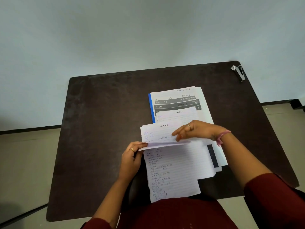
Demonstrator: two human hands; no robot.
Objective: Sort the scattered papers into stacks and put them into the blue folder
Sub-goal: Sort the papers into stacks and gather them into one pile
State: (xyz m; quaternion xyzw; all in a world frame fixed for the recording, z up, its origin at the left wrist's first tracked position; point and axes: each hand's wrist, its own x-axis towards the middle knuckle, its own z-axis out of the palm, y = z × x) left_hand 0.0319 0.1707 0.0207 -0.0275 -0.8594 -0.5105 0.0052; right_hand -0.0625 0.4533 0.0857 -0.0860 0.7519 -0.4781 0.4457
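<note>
At the middle of the dark table [92,113] the person works through a loose heap of papers. The left hand [132,158] pinches the near-left corner of a lined sheet headed "Section 3" [156,134], thumb and fingers closed on its edge, while the right hand [196,130] lies over the sheet's right side with fingers mostly straight, their tips touching the paper; whether its thumb grips underneath cannot be told. The sheet lifts clear of the handwritten sheet [173,171] below it, which overhangs the near table edge. Further back lie printed forms [178,103] and another lined page, all resting on the blue folder [151,109], of which only a strip shows along the left. Single sheets like these are light, limp and prone to creasing or sliding off one another, so they are probably best taken by an edge or corner with both hands and squared against the table. A stapler [239,72] sits at the far right corner.
</note>
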